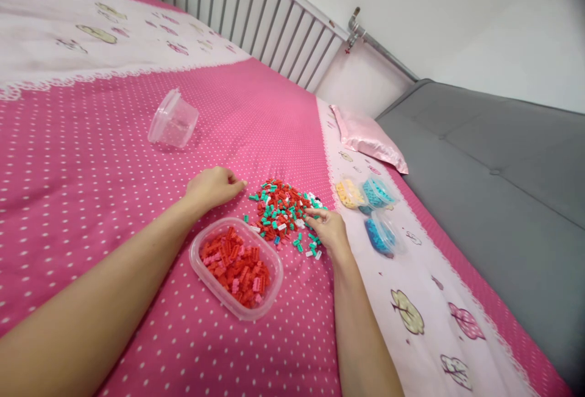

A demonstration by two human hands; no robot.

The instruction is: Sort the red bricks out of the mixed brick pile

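Pink bedspread (91,159), brick pile (283,211) between loosely clenched left hand (212,187) and right hand (329,229), its grasp unclear

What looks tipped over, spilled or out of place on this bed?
One clear tub lies tipped on its side, empty, well away from the rest. A heap of red, teal and white bricks sits loose on the pink sheet beside the container of red bricks, with a few strays by the right hand.

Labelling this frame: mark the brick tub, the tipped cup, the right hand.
brick tub (192,258), head view, left rim.
tipped cup (176,123), head view, side wall.
right hand (331,232), head view, back.
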